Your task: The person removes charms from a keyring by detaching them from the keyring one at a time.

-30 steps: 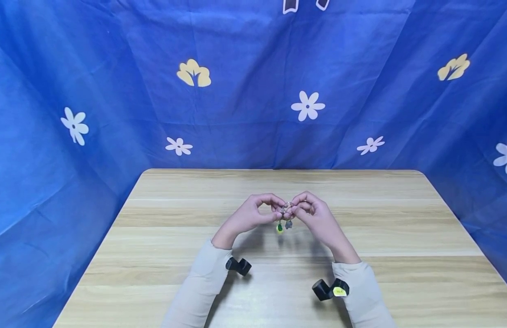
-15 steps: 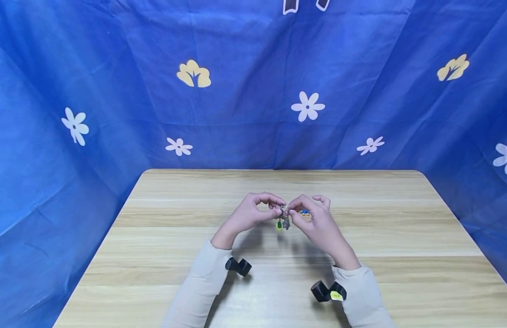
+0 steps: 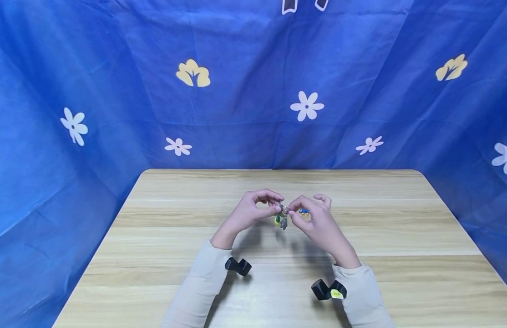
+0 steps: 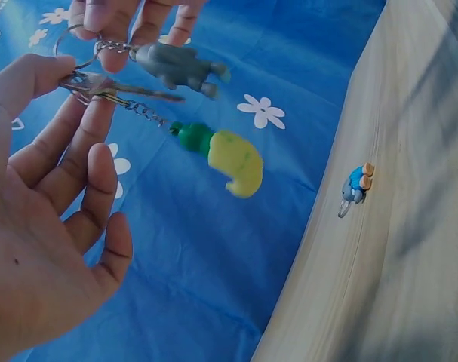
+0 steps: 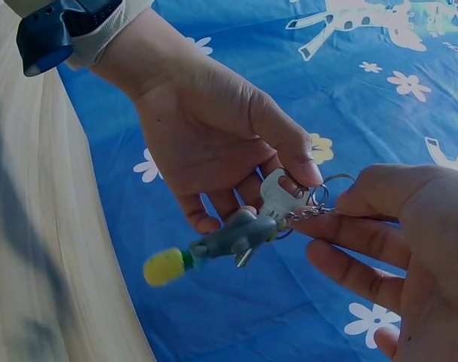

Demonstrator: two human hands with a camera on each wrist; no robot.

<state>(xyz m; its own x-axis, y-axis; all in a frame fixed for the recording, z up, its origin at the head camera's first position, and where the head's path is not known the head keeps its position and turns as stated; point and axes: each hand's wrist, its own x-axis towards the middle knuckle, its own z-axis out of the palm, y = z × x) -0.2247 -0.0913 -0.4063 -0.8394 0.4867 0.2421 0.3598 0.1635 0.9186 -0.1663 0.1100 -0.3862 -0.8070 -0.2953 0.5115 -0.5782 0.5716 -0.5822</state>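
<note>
Above the table my left hand [image 3: 251,214] pinches a bunch of keys [image 4: 108,87] and a small ring between thumb and fingers. My right hand [image 3: 319,223] pinches a larger metal split ring [image 5: 342,176] right beside it. From short chains hang a grey animal-shaped charm [image 4: 176,66] and a yellow charm with a green top [image 4: 238,162]. A silver key head [image 5: 280,197] shows by my left thumb in the right wrist view. Where the rings cross is too small to make out.
On the wooden table [image 3: 175,269] behind my right hand lies a small blue-and-grey figure with a metal loop [image 4: 355,185]. A blue patterned cloth [image 3: 245,91] hangs behind the table and at both sides.
The right hand has turned slightly and raised a finger, uncovering the blue-and-grey figure. The charms have swung a little leftward, and my left fingers have risen slightly.
</note>
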